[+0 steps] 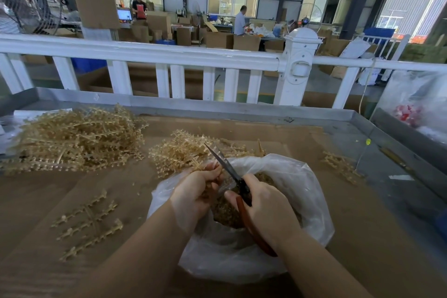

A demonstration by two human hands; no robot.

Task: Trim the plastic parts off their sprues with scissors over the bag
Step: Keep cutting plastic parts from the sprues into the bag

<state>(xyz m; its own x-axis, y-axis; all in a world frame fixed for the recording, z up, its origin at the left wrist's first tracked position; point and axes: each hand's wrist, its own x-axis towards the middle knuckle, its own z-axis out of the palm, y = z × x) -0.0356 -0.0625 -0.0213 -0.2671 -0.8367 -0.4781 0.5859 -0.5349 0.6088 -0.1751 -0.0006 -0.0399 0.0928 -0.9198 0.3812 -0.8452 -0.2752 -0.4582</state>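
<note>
Scissors [227, 172], red-handled, gripped in right hand [268, 208], blades pointing up-left over open clear plastic bag [302, 203] of trimmed plastic parts [223, 213]. Left hand [196, 191] pinches a tan sprue [197, 163] at the bag's mouth. Untrimmed sprue piles [77, 135] behind on cardboard-covered table [362, 249]; loose sprues [89, 220] lie left.

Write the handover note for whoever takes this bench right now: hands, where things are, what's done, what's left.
Left hand: holds a sprue over the bag.
Right hand: grips the scissors, blades pointing up and away.
Done: the bag already holds cut parts; some loose sprues lie on the left, whether trimmed I cannot tell.
Left: the big pile far left and the smaller pile behind the bag.
</note>
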